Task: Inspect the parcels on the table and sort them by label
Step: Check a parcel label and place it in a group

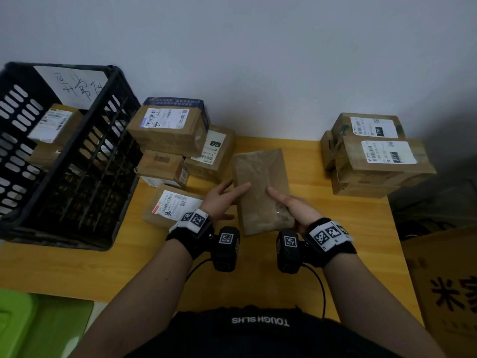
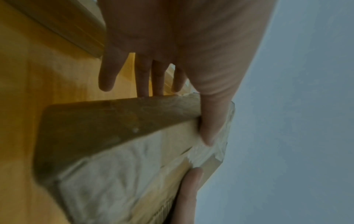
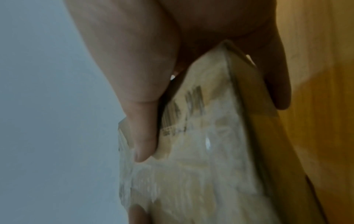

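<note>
Both hands grasp one flat brown parcel (image 1: 260,188) over the middle of the yellow wooden surface (image 1: 335,228): the left hand (image 1: 222,200) clasps its left edge with the thumb on the upper face, and the right hand (image 1: 294,206) clasps its right edge the same way. The face turned upward is plain tape-wrapped cardboard; in the right wrist view a barcode label (image 3: 184,109) shows on the side facing that camera, too blurred to read.

To the left, a cluster of labelled cardboard boxes (image 1: 170,130) is piled close beside the parcel, and one more labelled box (image 1: 173,205) lies just beside the left wrist. Further left stands a black slatted crate (image 1: 69,161) holding boxes, with a handwritten paper sign (image 1: 74,86) at its back; the writing is hard to make out. At the right rear, a second stack of labelled boxes (image 1: 374,153) sits well apart from the parcel. A large carton (image 1: 446,288) is cut off at the right edge, and a green object (image 1: 28,326) at the lower left corner.
</note>
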